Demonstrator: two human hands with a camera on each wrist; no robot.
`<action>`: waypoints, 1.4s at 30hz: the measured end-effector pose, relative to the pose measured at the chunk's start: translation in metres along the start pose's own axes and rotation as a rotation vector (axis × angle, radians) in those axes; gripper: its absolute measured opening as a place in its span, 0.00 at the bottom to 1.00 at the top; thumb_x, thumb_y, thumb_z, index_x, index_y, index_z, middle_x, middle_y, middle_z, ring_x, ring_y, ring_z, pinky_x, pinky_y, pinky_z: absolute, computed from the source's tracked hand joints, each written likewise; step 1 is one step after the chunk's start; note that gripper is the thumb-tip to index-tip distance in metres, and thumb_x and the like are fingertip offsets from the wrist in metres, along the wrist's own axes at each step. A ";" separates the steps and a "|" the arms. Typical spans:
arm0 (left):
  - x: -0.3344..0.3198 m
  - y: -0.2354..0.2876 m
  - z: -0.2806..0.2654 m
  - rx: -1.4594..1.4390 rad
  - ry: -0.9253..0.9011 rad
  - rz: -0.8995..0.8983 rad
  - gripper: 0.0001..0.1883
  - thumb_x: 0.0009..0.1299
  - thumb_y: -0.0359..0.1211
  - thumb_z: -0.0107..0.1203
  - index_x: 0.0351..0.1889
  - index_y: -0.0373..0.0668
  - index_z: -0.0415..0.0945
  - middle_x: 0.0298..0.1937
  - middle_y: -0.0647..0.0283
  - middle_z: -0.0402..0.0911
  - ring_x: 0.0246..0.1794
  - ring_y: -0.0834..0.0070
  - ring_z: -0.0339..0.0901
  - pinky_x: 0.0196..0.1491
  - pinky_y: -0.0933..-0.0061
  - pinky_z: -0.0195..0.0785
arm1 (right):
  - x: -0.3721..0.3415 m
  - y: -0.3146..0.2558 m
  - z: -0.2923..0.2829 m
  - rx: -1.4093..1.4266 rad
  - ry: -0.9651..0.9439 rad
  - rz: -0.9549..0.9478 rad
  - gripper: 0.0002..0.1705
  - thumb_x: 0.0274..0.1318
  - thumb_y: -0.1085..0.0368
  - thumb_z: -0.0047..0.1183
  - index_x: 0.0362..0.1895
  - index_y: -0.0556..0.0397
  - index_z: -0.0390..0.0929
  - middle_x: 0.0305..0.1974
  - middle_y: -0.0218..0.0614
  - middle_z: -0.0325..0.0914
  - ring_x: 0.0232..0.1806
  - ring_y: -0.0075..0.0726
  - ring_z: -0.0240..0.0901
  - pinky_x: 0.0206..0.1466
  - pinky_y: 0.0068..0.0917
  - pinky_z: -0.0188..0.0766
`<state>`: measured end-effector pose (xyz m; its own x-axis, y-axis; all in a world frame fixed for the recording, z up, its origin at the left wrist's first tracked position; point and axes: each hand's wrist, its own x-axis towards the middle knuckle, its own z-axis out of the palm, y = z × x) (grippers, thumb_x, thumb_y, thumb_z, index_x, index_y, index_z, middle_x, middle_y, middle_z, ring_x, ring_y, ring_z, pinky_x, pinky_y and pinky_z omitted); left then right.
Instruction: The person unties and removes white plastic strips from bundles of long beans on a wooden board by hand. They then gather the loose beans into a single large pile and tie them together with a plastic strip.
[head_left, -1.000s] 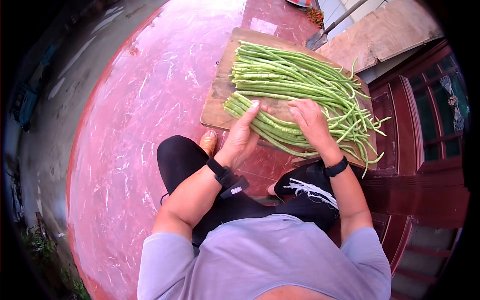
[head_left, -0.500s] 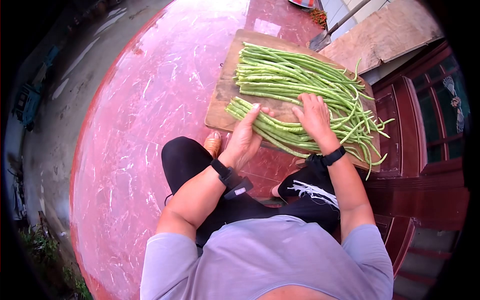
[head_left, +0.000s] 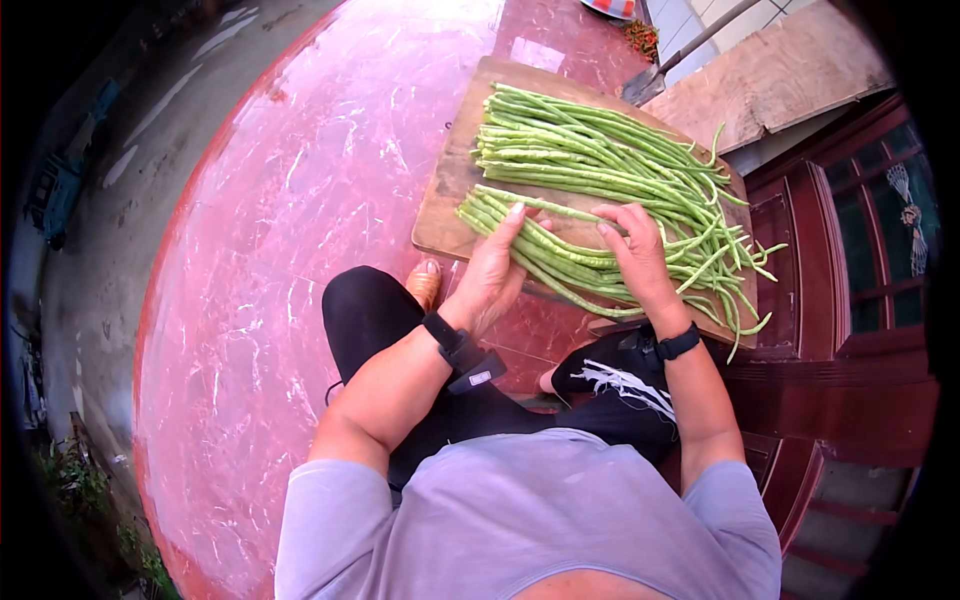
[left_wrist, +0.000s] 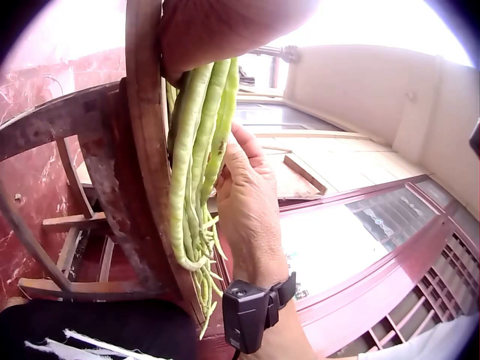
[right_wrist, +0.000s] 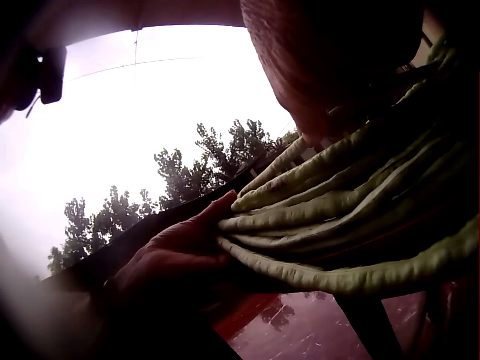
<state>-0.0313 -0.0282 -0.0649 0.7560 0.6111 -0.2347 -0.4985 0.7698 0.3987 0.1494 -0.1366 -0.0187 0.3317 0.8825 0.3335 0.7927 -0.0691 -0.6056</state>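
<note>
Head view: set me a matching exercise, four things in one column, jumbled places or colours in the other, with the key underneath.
1. larger bean pile
2. smaller bean bunch
3. shirt
4. shovel

A. pale lavender-grey
B. held in the left grip
C. beside the plywood sheet
D. across the far part of the wooden board

Pairs: 1-D, 2-B, 3-A, 4-C

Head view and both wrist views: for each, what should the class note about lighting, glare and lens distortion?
Head view: the long green beans are well lit, pale glare streaks the red floor, its edge bows, corners go black; left wrist view: the top right burns out to white; right wrist view: bright sky leaves the left hand dark.
</note>
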 end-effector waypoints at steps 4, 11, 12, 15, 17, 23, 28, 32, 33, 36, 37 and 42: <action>-0.006 0.003 0.008 0.022 -0.022 0.040 0.21 0.73 0.42 0.59 0.59 0.41 0.72 0.57 0.64 0.77 0.56 0.71 0.73 0.66 0.62 0.64 | -0.007 0.000 -0.001 -0.016 -0.015 -0.090 0.13 0.59 0.70 0.56 0.48 0.48 0.81 0.39 0.38 0.74 0.42 0.42 0.75 0.45 0.32 0.71; -0.002 0.003 0.005 0.007 -0.057 0.019 0.19 0.73 0.42 0.59 0.56 0.43 0.73 0.62 0.60 0.75 0.63 0.66 0.69 0.69 0.56 0.60 | -0.013 0.000 -0.008 0.039 -0.144 -0.024 0.13 0.58 0.67 0.58 0.48 0.50 0.81 0.41 0.40 0.75 0.48 0.45 0.73 0.51 0.35 0.70; -0.001 0.004 0.005 0.004 -0.080 0.017 0.19 0.73 0.42 0.59 0.56 0.42 0.73 0.63 0.59 0.74 0.64 0.66 0.69 0.70 0.56 0.59 | -0.014 0.000 -0.010 0.015 -0.156 -0.082 0.18 0.56 0.64 0.60 0.52 0.50 0.79 0.42 0.41 0.74 0.49 0.47 0.72 0.54 0.36 0.69; -0.002 0.006 0.014 -0.023 -0.133 0.037 0.20 0.74 0.42 0.57 0.58 0.42 0.72 0.63 0.58 0.73 0.66 0.64 0.67 0.71 0.52 0.57 | -0.017 -0.008 -0.011 -0.148 -0.141 -0.237 0.35 0.49 0.54 0.66 0.62 0.48 0.71 0.49 0.44 0.72 0.54 0.51 0.69 0.60 0.41 0.66; 0.004 0.004 0.005 -0.076 -0.174 -0.015 0.18 0.74 0.41 0.57 0.56 0.43 0.72 0.61 0.59 0.75 0.65 0.64 0.68 0.71 0.53 0.58 | -0.022 -0.024 -0.006 -0.354 -0.090 -0.324 0.48 0.43 0.50 0.68 0.69 0.47 0.63 0.56 0.45 0.69 0.57 0.53 0.67 0.62 0.43 0.63; 0.007 0.005 0.009 -0.181 -0.153 0.067 0.12 0.73 0.35 0.58 0.51 0.44 0.74 0.48 0.61 0.80 0.60 0.63 0.73 0.68 0.56 0.65 | -0.032 -0.017 0.009 -0.400 -0.033 -0.281 0.57 0.36 0.54 0.70 0.73 0.43 0.56 0.53 0.44 0.69 0.57 0.52 0.68 0.61 0.46 0.65; 0.012 0.009 0.011 -0.209 -0.170 0.070 0.13 0.73 0.34 0.59 0.52 0.43 0.74 0.47 0.61 0.80 0.57 0.63 0.74 0.66 0.58 0.66 | -0.028 -0.005 -0.002 -0.419 -0.043 -0.193 0.59 0.32 0.61 0.71 0.73 0.42 0.56 0.51 0.45 0.73 0.54 0.54 0.71 0.59 0.45 0.67; 0.016 0.009 0.014 -0.205 -0.139 0.092 0.16 0.72 0.34 0.60 0.54 0.43 0.72 0.47 0.61 0.79 0.56 0.63 0.75 0.65 0.59 0.67 | -0.026 -0.001 0.003 -0.424 -0.032 -0.188 0.53 0.34 0.66 0.68 0.70 0.45 0.59 0.51 0.47 0.74 0.53 0.56 0.72 0.56 0.45 0.70; 0.019 0.008 0.013 -0.198 -0.122 0.097 0.17 0.72 0.34 0.60 0.55 0.43 0.71 0.47 0.61 0.79 0.56 0.63 0.75 0.65 0.59 0.67 | -0.025 0.000 0.005 -0.408 -0.046 -0.171 0.51 0.35 0.67 0.67 0.69 0.46 0.60 0.50 0.47 0.74 0.52 0.56 0.73 0.56 0.45 0.71; 0.021 0.006 0.015 -0.166 -0.087 0.126 0.22 0.70 0.38 0.63 0.59 0.44 0.69 0.51 0.60 0.77 0.58 0.62 0.73 0.67 0.56 0.65 | -0.023 0.006 0.005 -0.359 -0.040 -0.192 0.41 0.38 0.67 0.64 0.63 0.49 0.66 0.49 0.47 0.76 0.51 0.57 0.74 0.54 0.45 0.72; 0.020 0.005 0.017 -0.162 -0.077 0.132 0.23 0.70 0.39 0.63 0.59 0.45 0.68 0.52 0.59 0.77 0.59 0.61 0.73 0.68 0.56 0.64 | -0.022 0.005 0.003 -0.324 -0.036 -0.192 0.39 0.39 0.67 0.64 0.61 0.50 0.67 0.49 0.48 0.76 0.51 0.57 0.74 0.54 0.45 0.72; 0.007 -0.012 0.038 0.013 -0.271 0.140 0.38 0.71 0.42 0.61 0.73 0.47 0.50 0.72 0.54 0.61 0.73 0.58 0.59 0.76 0.52 0.45 | -0.015 0.001 -0.012 -0.163 -0.036 -0.159 0.33 0.44 0.64 0.63 0.58 0.51 0.68 0.48 0.48 0.78 0.50 0.56 0.75 0.52 0.45 0.73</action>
<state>-0.0039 -0.0403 -0.0375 0.7671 0.6380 0.0675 -0.6014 0.6783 0.4222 0.1515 -0.1556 -0.0155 0.1800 0.9039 0.3880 0.9066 0.0006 -0.4221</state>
